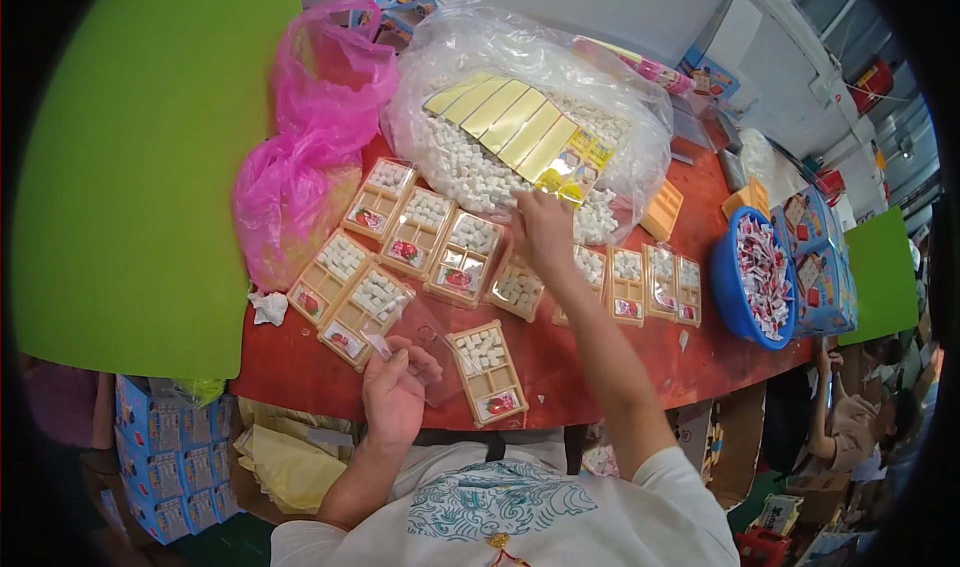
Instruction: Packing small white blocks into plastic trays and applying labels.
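In the head view, a red counter [275, 367] is seen across the middle of the frame. A thin clear plastic piece [428, 339] is held by the left hand [395, 397], a little left of the middle and low down. Its grip is closed on the plastic, which is pinched between the thumb and fingers.

The right hand [546, 235] is stretched up near the middle of the frame, by the low end of a yellow strip [508, 119]. Whether its grip is open or closed cannot be told, as the fingertips are hidden.

The strip is laid over a big clear bag [420, 77] that is filled with small white cubes [465, 162]. One tan tray [487, 377] is placed just right of the plastic, below the middle. White cubes are packed in its top part, and a little red strawberry packet [500, 403] is set at its bottom. More trays [462, 257] are lined up in a bent row above it. A pink bag [290, 192] is seen at the upper left, and a blue bowl [728, 292] is seen at the right, heaped with little packets [765, 272].
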`<state>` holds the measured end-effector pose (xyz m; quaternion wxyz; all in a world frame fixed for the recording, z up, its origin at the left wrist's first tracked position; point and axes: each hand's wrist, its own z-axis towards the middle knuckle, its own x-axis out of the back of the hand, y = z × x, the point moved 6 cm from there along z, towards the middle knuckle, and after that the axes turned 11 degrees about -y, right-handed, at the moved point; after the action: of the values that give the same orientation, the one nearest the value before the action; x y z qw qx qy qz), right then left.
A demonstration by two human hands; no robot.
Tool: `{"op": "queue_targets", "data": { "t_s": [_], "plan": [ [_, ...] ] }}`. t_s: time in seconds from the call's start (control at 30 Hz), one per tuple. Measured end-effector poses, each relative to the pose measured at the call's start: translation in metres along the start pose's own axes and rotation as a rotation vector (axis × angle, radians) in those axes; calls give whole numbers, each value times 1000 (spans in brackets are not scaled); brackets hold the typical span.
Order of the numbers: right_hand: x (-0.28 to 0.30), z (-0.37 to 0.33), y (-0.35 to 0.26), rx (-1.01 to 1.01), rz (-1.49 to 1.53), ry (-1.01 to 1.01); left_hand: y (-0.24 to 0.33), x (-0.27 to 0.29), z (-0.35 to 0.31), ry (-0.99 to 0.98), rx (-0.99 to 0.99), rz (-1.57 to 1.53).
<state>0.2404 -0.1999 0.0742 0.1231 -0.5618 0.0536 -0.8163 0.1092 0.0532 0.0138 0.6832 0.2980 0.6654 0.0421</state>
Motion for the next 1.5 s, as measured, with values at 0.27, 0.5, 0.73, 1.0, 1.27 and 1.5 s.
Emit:
{"op": "queue_targets", "data": {
  "t_s": [0.27,0.5,0.73,1.0,1.27,1.5],
  "plan": [
    [-58,83,38,4,-234,-461,12,6,0,82,24,113],
    [32,22,9,119,108,60,9,20,-7,67,49,117],
    [31,-114,-68,223,280,-289,-2,18,-22,52,83,119],
    [27,-141,-77,162,370,-253,-13,18,-36,33,120,175],
    [14,-152,-86,239,152,-248,-15,17,-47,20,114,184],
    [20,-150,-92,234,59,-228,-15,16,-49,5,108,191]
  ]
}}
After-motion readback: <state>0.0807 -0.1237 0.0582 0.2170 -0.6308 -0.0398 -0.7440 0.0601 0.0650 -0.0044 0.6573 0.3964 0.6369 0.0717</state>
